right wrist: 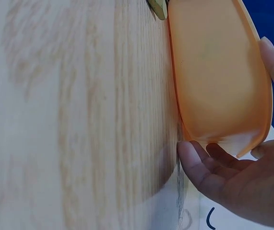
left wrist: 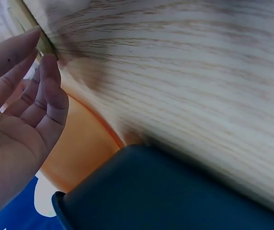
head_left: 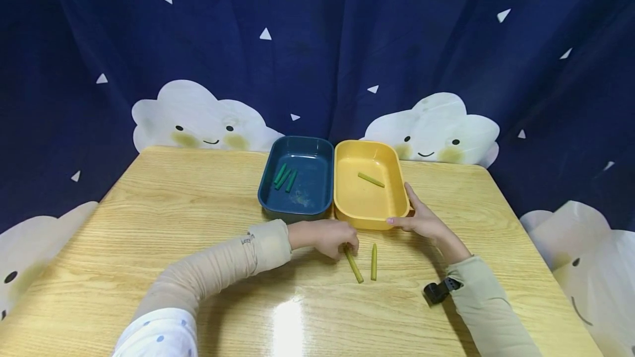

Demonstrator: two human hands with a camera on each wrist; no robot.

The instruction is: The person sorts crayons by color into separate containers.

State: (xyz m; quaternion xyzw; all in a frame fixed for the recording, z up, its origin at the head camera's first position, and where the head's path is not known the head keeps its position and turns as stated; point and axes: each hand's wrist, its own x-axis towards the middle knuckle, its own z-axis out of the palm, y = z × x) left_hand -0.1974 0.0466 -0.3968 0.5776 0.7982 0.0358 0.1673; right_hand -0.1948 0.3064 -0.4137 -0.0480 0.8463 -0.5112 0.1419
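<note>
My left hand (head_left: 337,238) pinches the upper end of a yellow-green crayon (head_left: 354,266) on the table, in front of the two bins. Thumb and fingertips meet at this crayon (left wrist: 43,40) in the left wrist view. Just right of it lies a second yellow-green crayon (head_left: 374,262). A third yellow crayon (head_left: 371,179) lies in the yellow bin (head_left: 364,203). My right hand (head_left: 421,219) holds that bin by its near right corner, thumb at the front and fingers along the side. In the right wrist view, fingers touch the bin wall (right wrist: 218,72).
A dark blue bin (head_left: 312,203) stands against the left side of the yellow one, with three green crayons (head_left: 284,178) inside. Both sit on a wooden table (head_left: 198,197). Behind the table hangs a navy curtain (head_left: 317,48) with clouds and triangles.
</note>
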